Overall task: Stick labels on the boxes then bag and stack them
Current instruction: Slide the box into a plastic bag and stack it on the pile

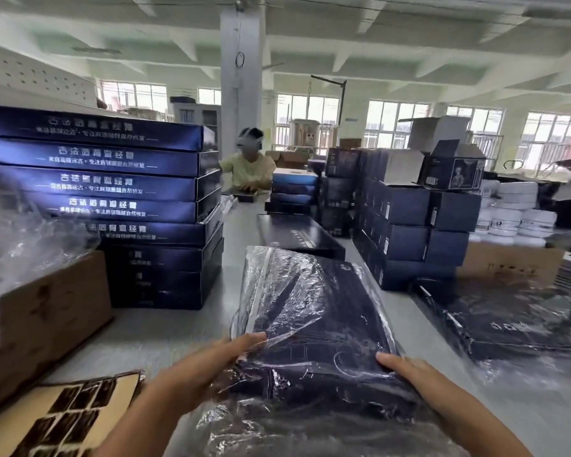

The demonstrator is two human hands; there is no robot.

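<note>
A dark blue flat box in a crinkled clear plastic bag (314, 321) lies lengthwise in front of me on the grey table (165, 328). My left hand (211, 361) grips its near left corner, thumb on top of the plastic. My right hand (406, 367) grips the near right corner the same way; the fingers of both are hidden under the box. A brown backing sheet with dark labels (70, 420) lies at the bottom left. Behind the bagged box lies an unbagged dark box (297, 235).
A tall stack of blue boxes (112, 192) stands at the left. A cardboard carton (47, 318) with loose clear bags (20, 242) is nearer. Bagged boxes (508, 321) lie at the right, behind them stacks of smaller dark boxes (416, 225). Another person (248, 166) sits at the far end.
</note>
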